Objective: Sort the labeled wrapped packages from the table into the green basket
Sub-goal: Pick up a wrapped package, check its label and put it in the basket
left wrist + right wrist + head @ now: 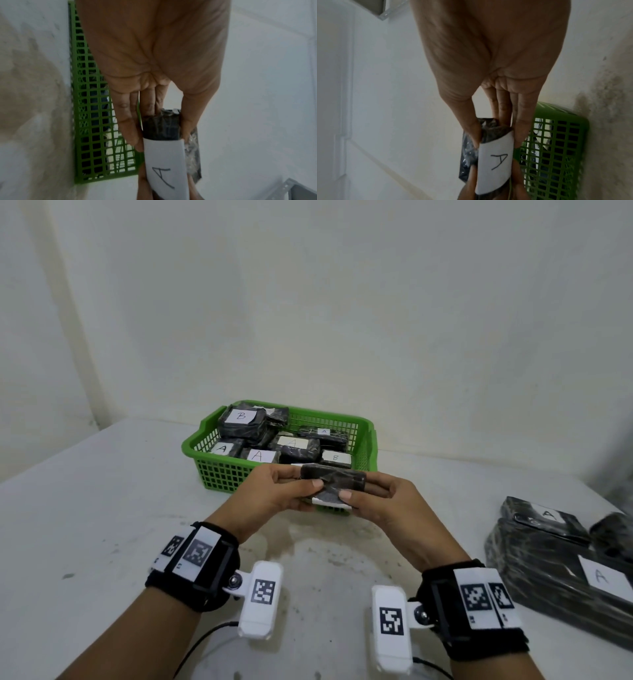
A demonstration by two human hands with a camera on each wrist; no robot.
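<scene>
Both hands hold one small black wrapped package in the air just in front of the green basket. My left hand pinches its left end between thumb and fingers, and my right hand pinches its right end. Its white label marked A faces down toward the wrist cameras and shows again as the label in the right wrist view. The basket holds several black packages labeled A and B, such as the B package.
More black wrapped packages lie at the table's right edge: a large one labeled A with a smaller A package on top. The white table is stained near its front. A white wall stands behind the basket.
</scene>
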